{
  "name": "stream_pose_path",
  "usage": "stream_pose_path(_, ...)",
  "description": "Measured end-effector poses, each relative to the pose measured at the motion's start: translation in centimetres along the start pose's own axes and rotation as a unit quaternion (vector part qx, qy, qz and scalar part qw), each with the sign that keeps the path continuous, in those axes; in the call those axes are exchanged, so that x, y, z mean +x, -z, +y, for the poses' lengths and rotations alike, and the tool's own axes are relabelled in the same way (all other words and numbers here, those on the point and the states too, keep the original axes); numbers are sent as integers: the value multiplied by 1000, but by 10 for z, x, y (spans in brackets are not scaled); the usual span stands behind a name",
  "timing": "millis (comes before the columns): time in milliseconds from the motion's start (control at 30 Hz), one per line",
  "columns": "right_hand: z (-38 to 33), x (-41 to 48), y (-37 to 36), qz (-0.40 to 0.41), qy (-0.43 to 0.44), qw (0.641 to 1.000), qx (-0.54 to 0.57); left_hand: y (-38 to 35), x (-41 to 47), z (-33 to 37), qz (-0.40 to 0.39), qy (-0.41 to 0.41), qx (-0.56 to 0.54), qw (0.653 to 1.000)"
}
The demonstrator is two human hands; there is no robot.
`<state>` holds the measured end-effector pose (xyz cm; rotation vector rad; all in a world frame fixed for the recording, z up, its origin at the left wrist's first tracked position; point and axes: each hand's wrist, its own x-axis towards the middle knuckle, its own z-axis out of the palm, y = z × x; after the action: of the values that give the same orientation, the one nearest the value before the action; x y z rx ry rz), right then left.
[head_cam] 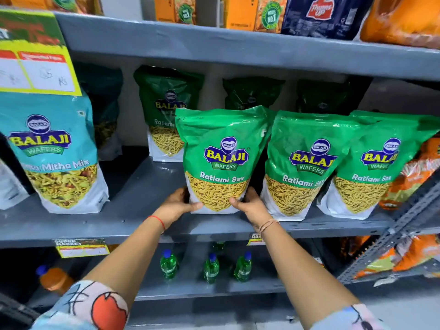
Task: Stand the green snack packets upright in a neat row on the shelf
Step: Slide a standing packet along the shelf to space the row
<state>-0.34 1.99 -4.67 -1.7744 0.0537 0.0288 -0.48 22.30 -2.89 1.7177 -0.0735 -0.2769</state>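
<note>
A green Ratlami Sev packet [221, 158] stands upright at the front of the grey shelf [147, 225]. My left hand [177, 206] grips its lower left corner and my right hand [252, 206] grips its lower right corner. To its right two more green packets [307, 163] [378, 163] stand upright in the front row, overlapping slightly. Behind them, further green packets [166, 110] [250, 94] [328, 96] stand in shadow at the back of the shelf.
A teal Mitha Mix packet [54, 151] stands at the left under a yellow price card [35, 55]. Orange packets [419, 167] sit at the right by a slotted metal upright [392, 232]. Green bottles [212, 267] stand on the shelf below. Boxes and bags fill the upper shelf.
</note>
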Motion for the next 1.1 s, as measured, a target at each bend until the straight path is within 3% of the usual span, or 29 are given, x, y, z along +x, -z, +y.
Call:
stream_pose_path(200,-13,4,-5,-41,-9,997,71,6,9,-5,30,25,-19,999)
stream_pose_path(533,-18,9,-99,-67,-1,992,105,94,-19,-25,83,33,-15,996)
stream_pose_path(700,-41,7,-96,-99,22,988,114,102,-20,-14,75,-17,-3,997)
stream_pose_path(800,-72,15,-87,-36,125,972,194,104,-19,16,153,-141,-116,971)
stream_pose_path(867,-97,23,-84,28,141,945,293,107,-17,43,196,-196,-181,944)
stream_pose_path(933,-116,28,-86,52,149,924,347,108,-16,65,224,-217,-214,926)
stream_pose_path(1100,-129,36,-91,73,144,916,368,110,-13,75,287,-199,-214,912)
